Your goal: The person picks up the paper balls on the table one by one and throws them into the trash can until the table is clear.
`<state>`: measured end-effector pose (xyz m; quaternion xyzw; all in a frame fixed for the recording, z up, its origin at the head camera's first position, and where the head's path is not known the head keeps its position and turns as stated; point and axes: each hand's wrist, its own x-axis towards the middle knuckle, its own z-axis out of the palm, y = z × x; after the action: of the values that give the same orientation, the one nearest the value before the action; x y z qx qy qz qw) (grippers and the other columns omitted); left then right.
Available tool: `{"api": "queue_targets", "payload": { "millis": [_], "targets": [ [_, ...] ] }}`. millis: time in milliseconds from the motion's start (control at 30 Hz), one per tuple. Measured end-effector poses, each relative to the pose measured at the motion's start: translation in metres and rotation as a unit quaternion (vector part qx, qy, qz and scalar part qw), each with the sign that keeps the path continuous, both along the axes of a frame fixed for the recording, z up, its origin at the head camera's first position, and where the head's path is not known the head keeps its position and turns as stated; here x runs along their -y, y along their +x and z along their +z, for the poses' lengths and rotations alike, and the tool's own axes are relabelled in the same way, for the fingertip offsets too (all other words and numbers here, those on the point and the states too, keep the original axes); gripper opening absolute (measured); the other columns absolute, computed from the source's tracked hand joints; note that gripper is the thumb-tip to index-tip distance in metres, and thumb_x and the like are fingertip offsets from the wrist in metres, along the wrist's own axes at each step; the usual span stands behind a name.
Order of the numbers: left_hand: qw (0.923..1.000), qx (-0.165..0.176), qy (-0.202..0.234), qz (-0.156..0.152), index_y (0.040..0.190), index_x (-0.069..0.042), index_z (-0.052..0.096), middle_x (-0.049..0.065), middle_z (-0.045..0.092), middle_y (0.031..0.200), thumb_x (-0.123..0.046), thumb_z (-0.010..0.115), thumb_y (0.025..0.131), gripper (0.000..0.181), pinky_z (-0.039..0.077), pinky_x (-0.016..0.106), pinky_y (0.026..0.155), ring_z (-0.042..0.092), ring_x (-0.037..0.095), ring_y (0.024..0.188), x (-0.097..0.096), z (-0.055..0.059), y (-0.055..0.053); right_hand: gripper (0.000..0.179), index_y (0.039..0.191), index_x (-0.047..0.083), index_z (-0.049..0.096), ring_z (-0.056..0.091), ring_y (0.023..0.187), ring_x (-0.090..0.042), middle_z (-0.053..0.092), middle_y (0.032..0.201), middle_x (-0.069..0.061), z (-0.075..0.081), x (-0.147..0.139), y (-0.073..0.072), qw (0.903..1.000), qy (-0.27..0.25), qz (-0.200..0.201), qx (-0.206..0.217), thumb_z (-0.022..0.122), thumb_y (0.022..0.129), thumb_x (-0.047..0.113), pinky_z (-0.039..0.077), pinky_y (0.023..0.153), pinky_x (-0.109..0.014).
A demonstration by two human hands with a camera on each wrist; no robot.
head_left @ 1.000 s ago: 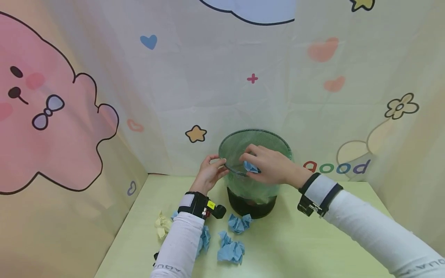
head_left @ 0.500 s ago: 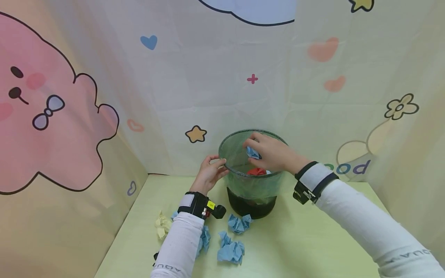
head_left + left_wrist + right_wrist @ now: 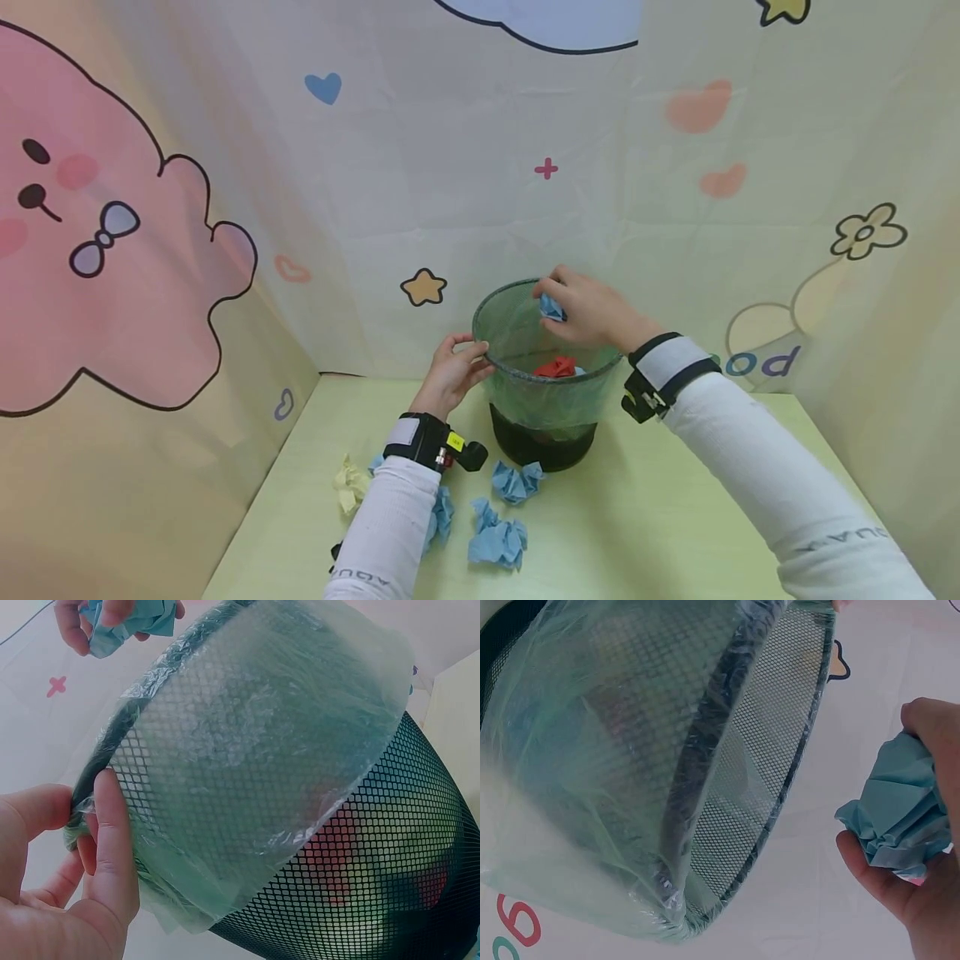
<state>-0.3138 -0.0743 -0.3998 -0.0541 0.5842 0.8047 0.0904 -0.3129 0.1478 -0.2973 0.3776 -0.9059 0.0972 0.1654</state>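
A black mesh wastebasket (image 3: 543,450) with a thin green plastic liner (image 3: 247,742) folded over its rim stands at the back of the table. My left hand (image 3: 452,373) pinches the rim at its left side, thumb and fingers on either side of the lined edge. Above the basket's opening my right hand (image 3: 592,312) holds a crumpled blue paper ball (image 3: 900,806) between thumb and fingers, clear of the rim in the right wrist view. Inside the basket lies a red crumpled paper (image 3: 557,367), with a bit of pale blue beside it.
Blue crumpled papers (image 3: 498,542) lie on the table (image 3: 675,517) in front of the basket, some partly hidden by the left sleeve. A yellow crumpled paper (image 3: 350,485) lies left of that arm. A printed curtain (image 3: 420,167) hangs close behind.
My right hand has risen and shifted slightly right and back with the blue paper ball, uncovering the red paper inside. My left hand stays at the rim.
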Motion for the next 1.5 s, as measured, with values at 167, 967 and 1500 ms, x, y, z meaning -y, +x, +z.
{"api": "queue_targets", "payload": {
  "millis": [167, 967, 1500],
  "targets": [
    [1.0, -0.001, -0.001, -0.002, 0.127, -0.007, 0.038, 0.01, 0.048, 0.104, -0.008, 0.058, 0.09, 0.042, 0.053, 0.021, 0.067, 0.056, 0.017, 0.08, 0.0, 0.0, 0.001, 0.031, 0.112, 0.008, 0.054, 0.054, 0.08, -0.024, 0.051, 0.104, -0.014, 0.0, -0.003, -0.006, 0.9999, -0.004, -0.011, 0.006, 0.063, 0.086, 0.022, 0.051, 0.069, -0.037],
    [1.0, -0.003, 0.002, 0.0, 0.128, -0.006, 0.037, 0.01, 0.047, 0.103, -0.008, 0.057, 0.09, 0.043, 0.053, 0.021, 0.066, 0.055, 0.017, 0.08, 0.0, 0.0, 0.001, 0.038, 0.117, 0.008, 0.053, 0.053, 0.078, -0.028, 0.05, 0.102, -0.016, -0.009, -0.015, -0.013, 0.9993, -0.011, -0.036, -0.003, 0.064, 0.084, 0.024, 0.048, 0.065, -0.038],
    [1.0, 0.0, -0.005, 0.001, 0.124, -0.009, 0.039, 0.01, 0.048, 0.103, -0.009, 0.058, 0.09, 0.039, 0.054, 0.021, 0.067, 0.056, 0.017, 0.079, 0.0, 0.0, 0.001, 0.044, 0.123, 0.012, 0.05, 0.052, 0.086, -0.031, 0.049, 0.11, -0.015, -0.016, -0.018, -0.01, 0.9987, -0.005, -0.052, 0.001, 0.064, 0.084, 0.027, 0.049, 0.068, -0.041]
  ]
}}
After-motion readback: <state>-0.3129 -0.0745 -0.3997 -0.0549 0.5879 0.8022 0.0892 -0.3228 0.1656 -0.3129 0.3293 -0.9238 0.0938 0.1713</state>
